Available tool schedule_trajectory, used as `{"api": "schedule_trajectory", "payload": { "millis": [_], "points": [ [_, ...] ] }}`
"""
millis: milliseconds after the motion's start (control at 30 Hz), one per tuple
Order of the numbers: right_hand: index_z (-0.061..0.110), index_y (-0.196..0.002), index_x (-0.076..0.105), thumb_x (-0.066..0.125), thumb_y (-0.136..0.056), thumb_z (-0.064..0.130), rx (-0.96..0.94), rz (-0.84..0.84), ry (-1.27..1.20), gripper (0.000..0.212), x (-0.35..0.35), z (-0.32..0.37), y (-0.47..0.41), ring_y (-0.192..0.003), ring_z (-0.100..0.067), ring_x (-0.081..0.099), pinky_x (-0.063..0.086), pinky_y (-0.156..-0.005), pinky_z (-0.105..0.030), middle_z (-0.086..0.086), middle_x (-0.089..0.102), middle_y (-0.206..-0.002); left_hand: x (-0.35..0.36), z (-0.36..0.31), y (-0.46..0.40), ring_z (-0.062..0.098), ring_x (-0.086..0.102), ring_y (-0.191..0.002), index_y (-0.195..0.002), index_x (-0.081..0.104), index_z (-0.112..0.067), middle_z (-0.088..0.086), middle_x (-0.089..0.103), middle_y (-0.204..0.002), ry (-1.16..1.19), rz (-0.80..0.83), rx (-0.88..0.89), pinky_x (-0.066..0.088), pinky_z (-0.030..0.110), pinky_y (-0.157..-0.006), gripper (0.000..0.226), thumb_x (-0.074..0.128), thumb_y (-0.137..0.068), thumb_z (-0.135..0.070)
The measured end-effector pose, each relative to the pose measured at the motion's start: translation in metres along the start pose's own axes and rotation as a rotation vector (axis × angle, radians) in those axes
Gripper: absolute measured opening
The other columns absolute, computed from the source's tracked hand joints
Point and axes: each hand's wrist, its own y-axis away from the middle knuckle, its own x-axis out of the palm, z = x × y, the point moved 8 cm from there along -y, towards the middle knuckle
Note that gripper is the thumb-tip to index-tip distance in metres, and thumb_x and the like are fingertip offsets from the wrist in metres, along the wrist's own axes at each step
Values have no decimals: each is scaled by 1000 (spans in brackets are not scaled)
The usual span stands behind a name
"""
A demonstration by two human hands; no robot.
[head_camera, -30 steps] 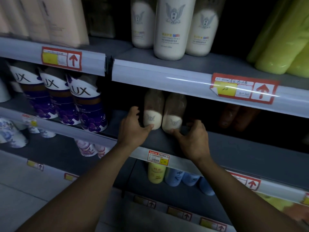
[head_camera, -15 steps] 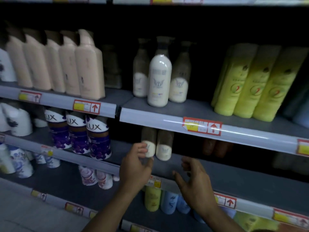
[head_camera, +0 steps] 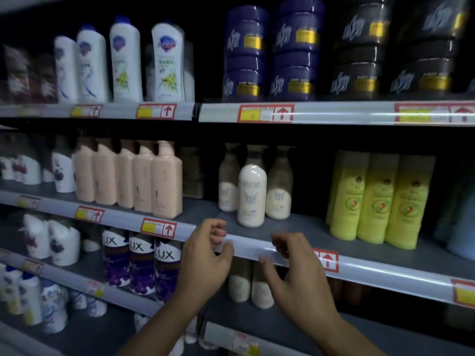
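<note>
White pump bottle (head_camera: 252, 199), winged emblem on the label. It stands upright at the front of the middle shelf, long axis vertical, ahead of two more bottles (head_camera: 227, 191) of the same brand set back on either side of it. No hand on it.

Left hand (head_camera: 205, 255): empty, fingers loosely curled, thumb apart from them, fingertips at the shelf's price rail (head_camera: 372, 271). Whether they touch the rail, cannot tell.
Right hand (head_camera: 295, 273): empty too, fingers half bent and spread, held in front of the same rail beside a red arrow tag (head_camera: 327, 260).

Key relation: the bottle lies above and beyond both hands, roughly over the gap between them. The left fingertips sit nearer its base than the right. Likely the reach goes up over the rail, taking the body from both sides or with the left alone. The two bottles behind leave little room for fingers.

Under the rail, between the hands, two cream bottles (head_camera: 240, 281) stand on the shelf below.

Around: peach bottles (head_camera: 164, 181) left of the white one, yellow-green bottles (head_camera: 372, 199) right, LUX bottles (head_camera: 141, 263) lower left, dark stacked tubs (head_camera: 295, 47) on the top shelf. Light dim, edges blurred.
</note>
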Motion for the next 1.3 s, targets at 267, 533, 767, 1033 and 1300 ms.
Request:
{"api": "schedule_trajectory", "payload": {
  "millis": [267,533,767,1033,1300],
  "points": [
    [18,-131,55,77,-85,29,161,16,146,52,-1,-48,-85,-111,-22,61,51,-95,-38,-1,58,-121,19,-9,-70,3,59,-92,-121,58,-25,-10,61,-107,-96,60,34,57,38,-90,43,81,-85,-25],
    [0,-136,43,80,-86,37,538,178,137,72,35,-123,-141,-124,-41,58,48,-96,-41,-22,57,-137,74,3,-114,16,60,-117,-130,44,-28,-4,55,-131,-135,139,-72,55,41,-99,81,87,-69,-60],
    [4,-110,61,79,-85,52,623,205,99,57,54,-143,-165,-109,-37,66,44,-75,-34,-20,68,-118,91,4,-127,21,66,-113,-123,48,-30,-3,66,-123,-146,46,-112,57,46,-93,97,75,-45,-81],
    [12,-100,51,85,-75,57,614,123,103,61,39,-139,-154,-105,-36,66,48,-75,-37,-16,67,-114,78,0,-119,6,67,-99,-118,57,-34,-15,69,-109,-61,5,-134,61,39,-86,83,87,-50,-70],
    [27,-124,55,87,-69,54,420,72,-8,69,15,-106,-124,-106,-23,70,58,-90,-47,0,72,-115,41,-24,-92,0,66,-100,-126,57,-37,-19,68,-113,-38,-115,-49,61,36,-88,81,93,-58,-61]
  ]
}}
